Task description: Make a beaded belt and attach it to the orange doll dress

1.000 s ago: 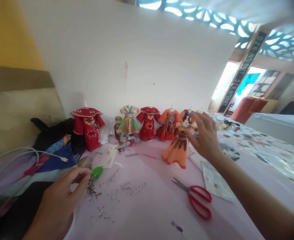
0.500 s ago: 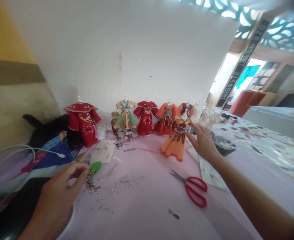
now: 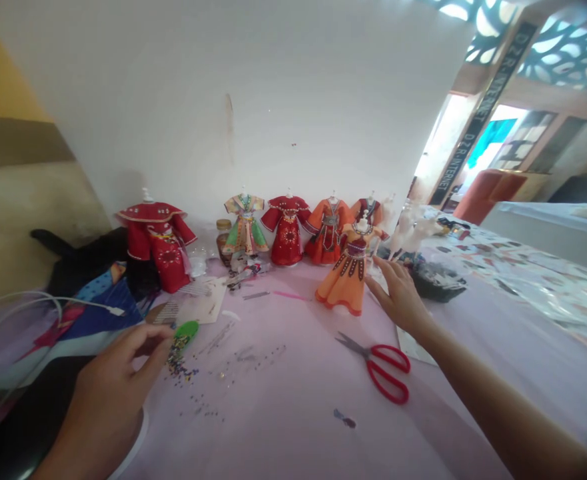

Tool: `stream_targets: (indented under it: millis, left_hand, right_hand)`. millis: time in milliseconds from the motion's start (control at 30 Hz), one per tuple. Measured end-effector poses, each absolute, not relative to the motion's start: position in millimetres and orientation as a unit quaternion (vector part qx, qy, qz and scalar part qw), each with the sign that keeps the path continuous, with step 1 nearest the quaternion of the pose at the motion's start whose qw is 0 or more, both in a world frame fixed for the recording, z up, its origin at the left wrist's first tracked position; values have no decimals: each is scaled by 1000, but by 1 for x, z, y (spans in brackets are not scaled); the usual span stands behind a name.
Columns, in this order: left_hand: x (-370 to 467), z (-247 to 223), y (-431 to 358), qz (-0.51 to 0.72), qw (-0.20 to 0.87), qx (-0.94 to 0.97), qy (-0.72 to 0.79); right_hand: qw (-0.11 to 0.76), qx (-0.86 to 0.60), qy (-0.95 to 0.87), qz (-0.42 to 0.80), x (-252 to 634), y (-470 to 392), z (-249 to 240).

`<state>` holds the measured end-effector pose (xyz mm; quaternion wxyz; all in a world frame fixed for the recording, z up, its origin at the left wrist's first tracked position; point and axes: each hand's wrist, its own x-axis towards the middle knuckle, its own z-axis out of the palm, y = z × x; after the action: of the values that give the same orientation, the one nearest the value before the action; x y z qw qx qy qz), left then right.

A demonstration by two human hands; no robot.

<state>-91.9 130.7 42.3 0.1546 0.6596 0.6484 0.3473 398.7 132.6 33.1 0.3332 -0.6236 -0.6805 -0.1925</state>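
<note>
My left hand is at the lower left, thumb and fingertips pinched together; whatever they hold is too small to make out. Just beyond its fingertips lie a green scoop and a pile of small coloured beads. My right hand has its fingers apart, right beside an orange doll dress on a stand; whether it touches the dress is unclear. Red-handled scissors lie slightly open in front of the dress.
Along the wall stand a large red dress, a green patterned dress, a red dress and an orange-red dress. A dark basket sits at the right. A white cable crosses cloth at the left.
The view has shifted slightly, so most things appear a little further left and higher. The orange dress now stands more uncovered beside my right hand, which has drawn slightly away from its top.
</note>
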Motion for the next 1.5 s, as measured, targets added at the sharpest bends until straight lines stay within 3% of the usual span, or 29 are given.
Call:
stream_targets:
  millis: [433,933,1500]
  left_hand:
    - [-90,44,131,357,138,674,632]
    - [-70,46,127,395,211,637,627]
    - [15,95,138,400,312,741,440]
  right_hand:
    - [355,-629,-675,-152,387,111,19]
    - [411,-636,-642,-119,394,100,8]
    - [476,-618,-623,-44,408,127,25]
